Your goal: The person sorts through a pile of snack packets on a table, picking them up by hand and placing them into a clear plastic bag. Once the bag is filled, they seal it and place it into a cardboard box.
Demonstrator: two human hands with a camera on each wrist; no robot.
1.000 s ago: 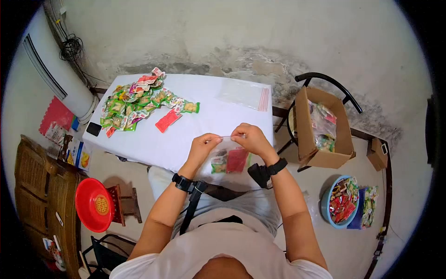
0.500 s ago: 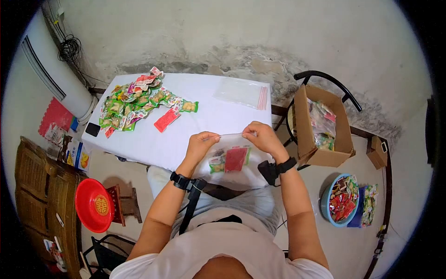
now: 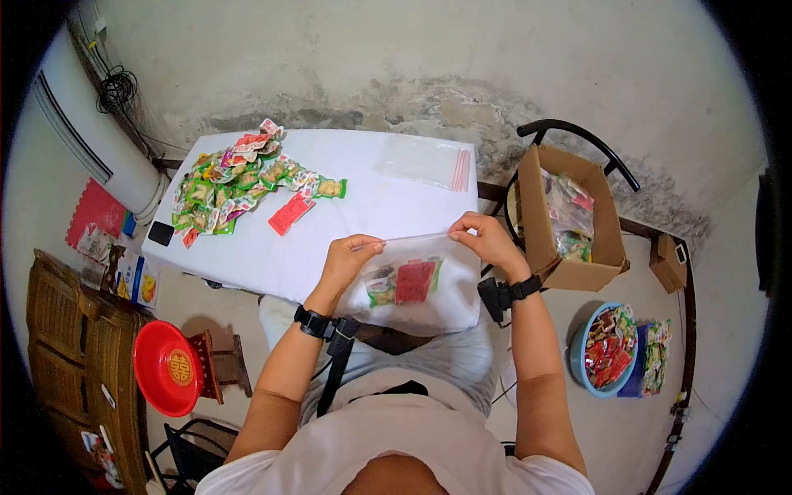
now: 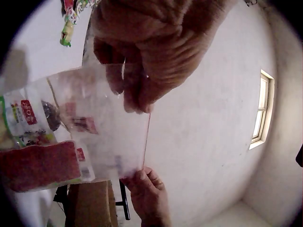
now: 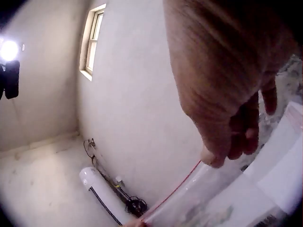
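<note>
A clear plastic bag point(image 3: 455, 285) hangs between both hands over the table's near edge; a red packet point(image 3: 415, 280) and green-and-white packets point(image 3: 380, 285) lie inside it. My left hand point(image 3: 347, 262) pinches one top corner, and my right hand point(image 3: 492, 246) pinches the top edge near the other end. In the left wrist view the left hand point(image 4: 158, 42) holds the bag point(image 4: 109, 137) along its red seal line. The right wrist view shows the right hand point(image 5: 232, 71) gripping the other end of that red-lined edge, thumb against fingertips.
On the white table point(image 3: 346, 221) are a heap of snack packets point(image 3: 223, 190), a red packet point(image 3: 290, 214), a phone point(image 3: 160, 233) and flat clear bags point(image 3: 425, 162). At right are a cardboard box point(image 3: 536, 216) on a chair and a blue basin point(image 3: 580, 363); a red basin point(image 3: 157, 363) is at left.
My right hand has moved right along the bag's top edge, away from the left hand, and the edge is now stretched wide. The left hand keeps its pinch and has shifted slightly left.
</note>
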